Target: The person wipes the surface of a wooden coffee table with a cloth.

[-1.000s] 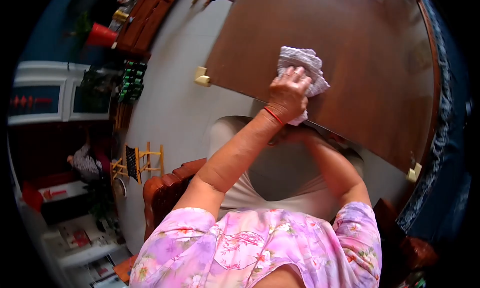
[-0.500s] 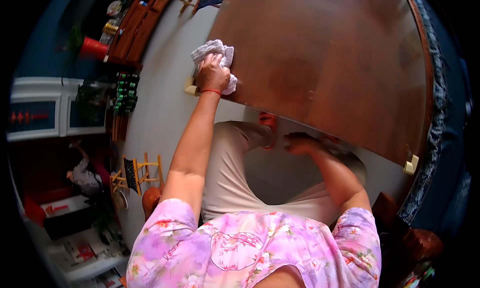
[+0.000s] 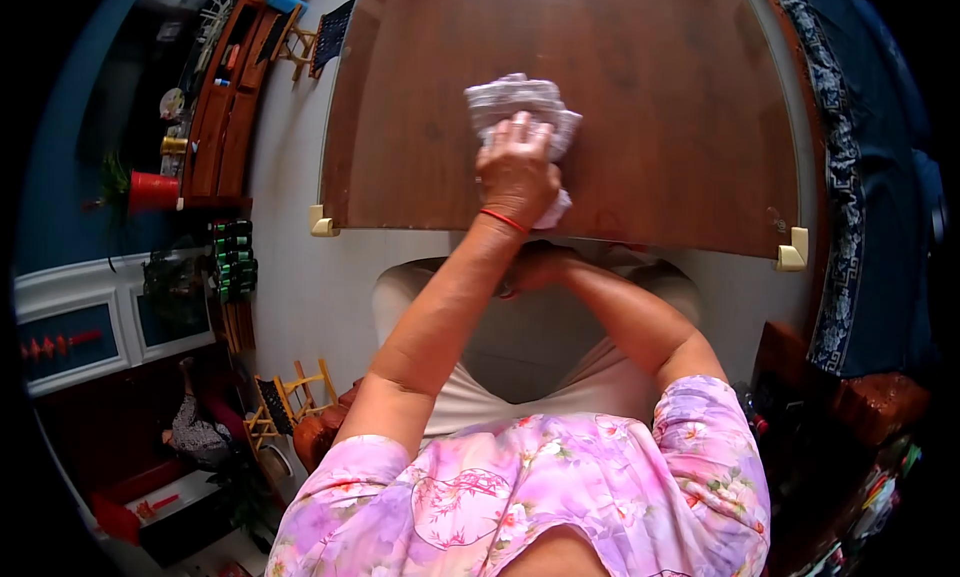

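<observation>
A pale, crumpled cloth [image 3: 515, 95] lies on the brown wooden tabletop [image 3: 670, 107], near its front edge. My left hand [image 3: 520, 169], with a red string around the wrist, presses down on the cloth, its fingers close together over the folds. Part of the cloth sticks out beyond the fingertips and another bit beside the thumb. My right hand [image 3: 540, 267] is low over my lap, just in front of the table edge. Shadow and my left forearm cover most of its fingers, so what they do is hidden.
Cream corner guards [image 3: 322, 221] sit on the table's front corners. A dark blue covered seat [image 3: 885, 177] runs along the right. On the left are a wooden cabinet [image 3: 222, 127], a red pot [image 3: 153, 190], a folding stool [image 3: 290, 402] and another person [image 3: 198, 432].
My left hand has carried the cloth from the table's left edge rightward onto the tabletop. My right hand has moved left, closer to my left forearm. The view has turned.
</observation>
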{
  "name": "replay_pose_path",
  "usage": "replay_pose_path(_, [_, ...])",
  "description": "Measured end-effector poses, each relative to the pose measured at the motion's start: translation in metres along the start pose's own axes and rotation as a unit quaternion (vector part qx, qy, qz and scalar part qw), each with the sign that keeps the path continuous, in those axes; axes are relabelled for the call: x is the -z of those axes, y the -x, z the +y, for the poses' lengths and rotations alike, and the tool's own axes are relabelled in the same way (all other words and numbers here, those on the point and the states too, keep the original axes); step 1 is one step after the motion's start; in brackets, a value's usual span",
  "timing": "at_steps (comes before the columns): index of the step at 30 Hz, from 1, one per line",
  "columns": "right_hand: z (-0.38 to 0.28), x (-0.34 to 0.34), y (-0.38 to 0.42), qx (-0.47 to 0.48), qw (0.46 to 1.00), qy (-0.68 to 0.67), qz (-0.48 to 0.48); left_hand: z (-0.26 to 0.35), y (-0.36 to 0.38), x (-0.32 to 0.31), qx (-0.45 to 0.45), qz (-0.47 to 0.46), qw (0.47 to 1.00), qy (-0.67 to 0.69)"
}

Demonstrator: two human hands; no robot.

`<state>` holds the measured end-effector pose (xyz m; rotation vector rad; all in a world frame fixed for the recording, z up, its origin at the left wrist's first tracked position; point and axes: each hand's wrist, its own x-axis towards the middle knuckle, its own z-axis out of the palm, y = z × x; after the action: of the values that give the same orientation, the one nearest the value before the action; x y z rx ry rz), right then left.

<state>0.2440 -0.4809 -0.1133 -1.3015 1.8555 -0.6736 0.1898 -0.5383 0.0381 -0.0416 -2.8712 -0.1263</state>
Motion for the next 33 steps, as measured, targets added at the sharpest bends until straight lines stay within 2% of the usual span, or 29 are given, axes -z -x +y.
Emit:
replay_pose_path(2, [0.001,0.007,0.007,-0.003,0.999,-0.036,0.011,0.039,-0.005,-0.002,-0.054,0.006,0.997,0.052])
replay_pose_path(4, [0.001,0.016,0.016,-0.014,0.996,-0.085,0.01,0.082,-0.008,-0.017,-0.106,0.051,0.991,0.064])
replay_pose_path(8, [0.002,0.024,0.021,-0.018,0.991,-0.135,0.013,0.142,-0.013,-0.027,-0.151,0.058,0.979,0.12])
replay_pose_path(10, [0.002,0.025,0.02,-0.018,0.988,-0.151,0.012,0.146,-0.017,-0.023,-0.165,0.07,0.974,0.135])
replay_pose_path(14, [0.0,0.023,0.012,-0.014,0.982,-0.185,0.017,0.125,-0.032,-0.018,-0.138,0.033,0.982,0.121])
replay_pose_path(16, [-0.003,0.02,0.005,-0.008,0.979,-0.201,0.016,0.108,-0.049,-0.02,-0.115,-0.025,0.985,0.124])
replay_pose_path(18, [-0.009,0.017,-0.003,-0.001,0.977,-0.213,0.01,0.08,-0.063,-0.021,-0.109,0.021,0.99,0.086])
replay_pose_path(20, [-0.014,0.013,-0.012,0.006,0.975,-0.22,-0.004,0.046,-0.074,-0.014,-0.074,-0.08,0.992,0.072])
replay_pose_path(23, [-0.021,0.011,-0.023,-0.001,0.979,-0.194,-0.055,-0.016,-0.071,-0.015,-0.002,-0.039,0.998,0.051])
replay_pose_path(24, [-0.024,0.014,-0.023,-0.023,0.985,-0.149,-0.083,-0.041,-0.065,-0.018,-0.001,0.012,1.0,0.022])
replay_pose_path(25, [-0.031,0.017,-0.021,-0.05,0.987,-0.104,-0.114,-0.059,-0.065,-0.001,0.049,-0.076,0.996,-0.007])
replay_pose_path(27, [-0.052,0.036,-0.017,-0.104,0.981,0.002,-0.165,-0.107,-0.055,0.002,0.097,-0.061,0.993,-0.018])
replay_pose_path(29, [-0.054,0.04,-0.015,-0.15,0.963,-0.024,-0.222,-0.148,-0.044,0.011,0.14,-0.055,0.988,-0.043])
replay_pose_path(31, [-0.046,0.037,-0.008,-0.114,0.977,-0.014,-0.178,-0.203,-0.034,-0.004,0.123,-0.011,0.991,-0.051])
replay_pose_path(32, [-0.043,0.035,-0.004,-0.097,0.983,-0.01,-0.153,-0.232,-0.031,-0.014,0.131,-0.027,0.989,-0.069])
replay_pose_path(33, [-0.042,0.036,0.0,-0.095,0.984,-0.01,-0.149,-0.237,-0.031,-0.008,0.188,-0.026,0.981,-0.025])
